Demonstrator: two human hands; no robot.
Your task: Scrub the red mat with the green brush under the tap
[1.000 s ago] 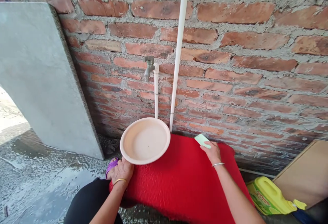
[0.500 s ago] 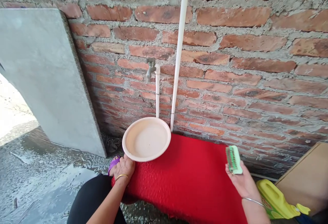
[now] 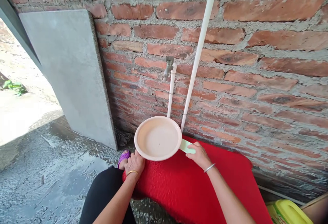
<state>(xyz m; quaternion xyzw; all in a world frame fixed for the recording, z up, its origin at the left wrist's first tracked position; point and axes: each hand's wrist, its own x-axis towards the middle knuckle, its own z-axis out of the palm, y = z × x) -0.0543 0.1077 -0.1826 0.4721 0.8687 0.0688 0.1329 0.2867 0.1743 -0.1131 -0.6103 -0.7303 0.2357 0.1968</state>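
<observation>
My right hand (image 3: pixel 199 154) grips a scrub brush (image 3: pixel 188 146) with a pale green back. The brush lies against the red cloth (image 3: pixel 200 183), bristles hidden underneath, its far end right beside the basin. At the cloth's left edge my left hand (image 3: pixel 135 164) rests with curled fingers holding the cloth, just below the basin rim. The pale pink basin (image 3: pixel 158 155) stands on the back left part of the cloth; what looks like shallow water is inside it.
A metal tap (image 3: pixel 168 67) sits on a white pipe above the basin, and a taller white pipe (image 3: pixel 197 60) runs up the brick wall. A grey slab (image 3: pixel 71 73) leans at left over wet ground. A yellow jug (image 3: pixel 289 212) stands at lower right.
My right hand has moved left with the brush, turning it bristles down onto the cloth near the basin. My left hand stays at the cloth's edge. The view has shifted left.
</observation>
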